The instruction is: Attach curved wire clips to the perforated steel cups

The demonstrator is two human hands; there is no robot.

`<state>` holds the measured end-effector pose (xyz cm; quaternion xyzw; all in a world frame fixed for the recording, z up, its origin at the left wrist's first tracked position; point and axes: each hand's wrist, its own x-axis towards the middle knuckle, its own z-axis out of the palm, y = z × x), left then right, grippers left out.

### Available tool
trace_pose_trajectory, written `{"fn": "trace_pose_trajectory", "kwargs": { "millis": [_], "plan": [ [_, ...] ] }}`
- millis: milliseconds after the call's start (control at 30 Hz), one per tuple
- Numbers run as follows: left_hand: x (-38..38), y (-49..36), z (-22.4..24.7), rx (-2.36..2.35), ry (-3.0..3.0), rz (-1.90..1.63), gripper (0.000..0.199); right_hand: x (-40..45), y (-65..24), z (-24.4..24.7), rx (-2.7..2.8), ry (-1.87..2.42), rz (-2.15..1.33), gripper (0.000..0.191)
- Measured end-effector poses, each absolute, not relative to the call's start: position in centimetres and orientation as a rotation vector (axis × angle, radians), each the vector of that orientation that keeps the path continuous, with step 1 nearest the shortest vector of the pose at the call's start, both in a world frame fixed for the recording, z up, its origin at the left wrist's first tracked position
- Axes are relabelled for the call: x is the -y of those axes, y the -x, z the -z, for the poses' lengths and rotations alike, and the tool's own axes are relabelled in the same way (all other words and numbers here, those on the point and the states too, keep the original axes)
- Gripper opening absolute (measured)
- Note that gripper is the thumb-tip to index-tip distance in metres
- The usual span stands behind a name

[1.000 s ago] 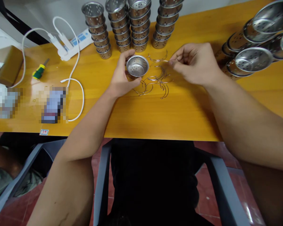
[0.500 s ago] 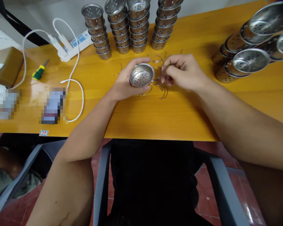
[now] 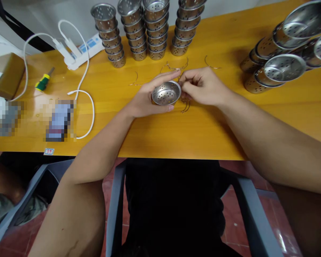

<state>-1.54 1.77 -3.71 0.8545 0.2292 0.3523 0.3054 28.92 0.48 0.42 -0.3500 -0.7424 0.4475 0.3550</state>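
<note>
My left hand (image 3: 146, 98) is wrapped around a small perforated metal cup (image 3: 166, 94), its mouth tilted toward me. The thumb lies along the near side and the fingers along the far side. At the cup's right rim, my right hand (image 3: 202, 85) is closed in a pinch on what looks like a thin curved wire, mostly hidden by the fingers. Loose curved wires (image 3: 187, 106) lie on the table under and around both hands, and another wire (image 3: 211, 66) lies beyond the right hand.
Stacks of perforated cups (image 3: 112, 37) stand along the back, and more stacked cups (image 3: 285, 69) at the right. On the left are a power strip (image 3: 77, 60) with white cables, a screwdriver (image 3: 43, 82), a phone (image 3: 59, 121) and a cardboard box (image 3: 10, 76). Another person's leg (image 3: 5, 185) shows at lower left.
My left hand has brought the cup slightly right and nearer to me. My right hand has left the loose wires' middle and now meets the cup's rim.
</note>
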Motion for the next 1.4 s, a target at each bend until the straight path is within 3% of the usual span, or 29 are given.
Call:
{"fn": "trace_pose_trajectory", "kwargs": {
  "millis": [167, 300, 467, 567, 667, 867, 1133, 1400],
  "plan": [
    [-2.1, 1.6, 4.0, -0.575, -2.268, -0.952, 0.121, -0.3, -28.6, -0.4, 1.781, 0.805, -1.307, 0.037],
    [-1.8, 1.5, 3.6, -0.551, -2.238, -0.989, 0.124, 0.3, -28.4, -1.0, 1.722, 0.790, -1.391, 0.046],
    [-1.8, 1.0, 3.0, -0.299, -2.200, -1.029, 0.113, 0.7, -28.6, -1.3, 1.781, 0.809, -1.418, 0.051],
    [-1.6, 1.1, 3.1, -0.453, -2.156, -1.007, 0.113, 0.3, -28.7, -0.9, 1.831, 0.798, -1.427, 0.053],
    [-1.6, 1.3, 3.6, -0.551, -2.154, -1.002, 0.118, -0.2, -28.6, -0.2, 1.865, 0.791, -1.305, 0.057],
    [-2.3, 1.7, 4.9, -0.568, -2.189, -1.023, 0.117, -0.7, -28.4, 0.7, 1.885, 0.803, -0.590, 0.043],
    [-2.3, 1.0, 5.1, -0.613, -2.208, -0.971, 0.123, 0.3, -26.8, 1.2, 1.750, 0.873, -0.847, 0.065],
    [-2.0, 0.2, 6.6, -0.752, -2.046, -1.002, 0.123, -0.2, -29.1, 0.0, 1.824, 1.035, -0.562, 0.060]
  ]
}}
